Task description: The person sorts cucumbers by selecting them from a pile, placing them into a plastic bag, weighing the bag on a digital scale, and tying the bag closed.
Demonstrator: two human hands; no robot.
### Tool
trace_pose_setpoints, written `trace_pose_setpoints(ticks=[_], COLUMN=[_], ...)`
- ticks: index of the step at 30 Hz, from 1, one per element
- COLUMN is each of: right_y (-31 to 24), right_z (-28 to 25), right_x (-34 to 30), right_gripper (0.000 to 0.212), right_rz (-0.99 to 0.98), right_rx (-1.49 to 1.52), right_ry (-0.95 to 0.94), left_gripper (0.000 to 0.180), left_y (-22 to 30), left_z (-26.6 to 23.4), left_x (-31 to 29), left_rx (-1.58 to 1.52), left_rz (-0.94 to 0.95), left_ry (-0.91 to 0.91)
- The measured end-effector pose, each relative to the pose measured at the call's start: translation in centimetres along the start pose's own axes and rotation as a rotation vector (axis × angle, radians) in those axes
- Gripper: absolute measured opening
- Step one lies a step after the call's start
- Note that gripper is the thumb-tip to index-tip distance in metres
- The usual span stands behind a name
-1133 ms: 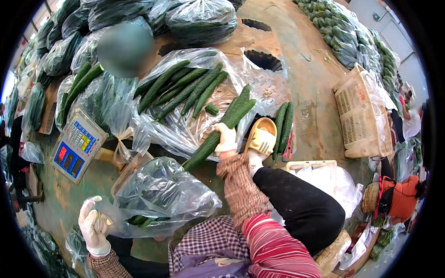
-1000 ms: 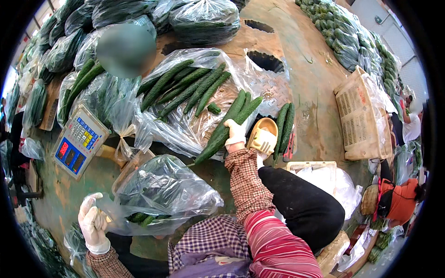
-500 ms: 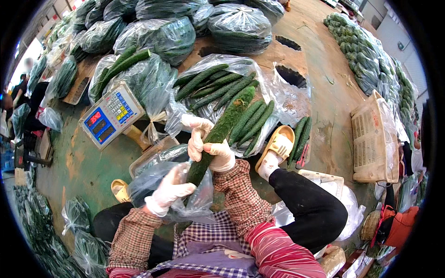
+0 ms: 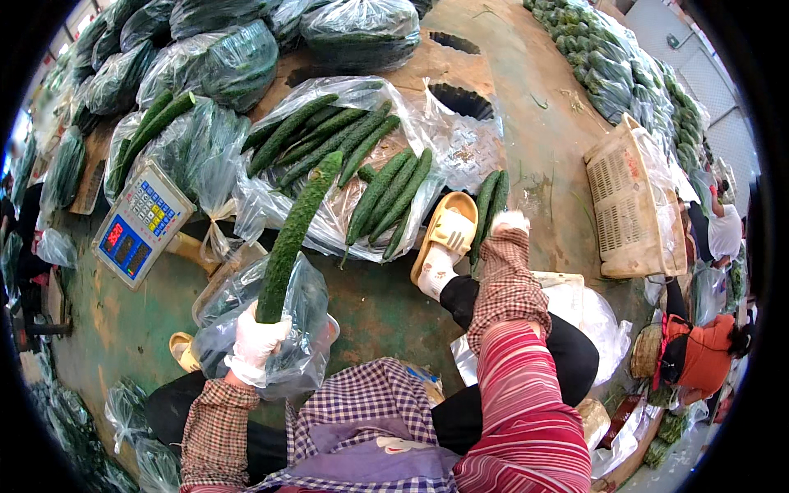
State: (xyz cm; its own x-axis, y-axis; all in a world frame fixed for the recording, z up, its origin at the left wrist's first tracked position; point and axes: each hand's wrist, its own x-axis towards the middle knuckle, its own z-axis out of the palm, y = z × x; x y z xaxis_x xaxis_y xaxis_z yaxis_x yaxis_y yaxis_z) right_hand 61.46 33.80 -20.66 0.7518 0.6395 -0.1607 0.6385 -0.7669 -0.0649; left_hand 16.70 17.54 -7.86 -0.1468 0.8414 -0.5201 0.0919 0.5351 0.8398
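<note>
- Head view, left hand: gloved fingers wrapped round the near end of one long cucumber, pointing up and away. End grip probably leaves most of its length exposed.
- Clear bag sits bunched around that hand; can't tell if it's pinched too.
- Right hand is just beside a cucumber pair; can't tell if my fingers there are clenched or released.
- Loose cucumbers lie on spread plastic, likely for easy reach.
- Scale display faces up, presumably for reading.
- Worn green floor; filled bags stacked beyond, crate right, orange-clad co-worker farther right.
</note>
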Motion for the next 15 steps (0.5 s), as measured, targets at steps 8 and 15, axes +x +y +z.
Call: trace_pose_setpoints(ticks=[8, 15], right_y=[5.3, -3.8], right_z=[6.8, 0.6], right_x=[3.9, -0.8], right_gripper=[0.035, 0.03], right_rz=[0.38, -0.285], right_rx=[0.106, 1.417], right_ry=[-0.26, -0.223], left_gripper=[0.018, 0.037], left_y=[-1.9, -2.0], left_z=[-0.6, -1.2], left_x=[1.6, 2.3], left_rx=[0.148, 0.208], left_rz=[0.108, -0.03], left_ry=[0.019, 0.035])
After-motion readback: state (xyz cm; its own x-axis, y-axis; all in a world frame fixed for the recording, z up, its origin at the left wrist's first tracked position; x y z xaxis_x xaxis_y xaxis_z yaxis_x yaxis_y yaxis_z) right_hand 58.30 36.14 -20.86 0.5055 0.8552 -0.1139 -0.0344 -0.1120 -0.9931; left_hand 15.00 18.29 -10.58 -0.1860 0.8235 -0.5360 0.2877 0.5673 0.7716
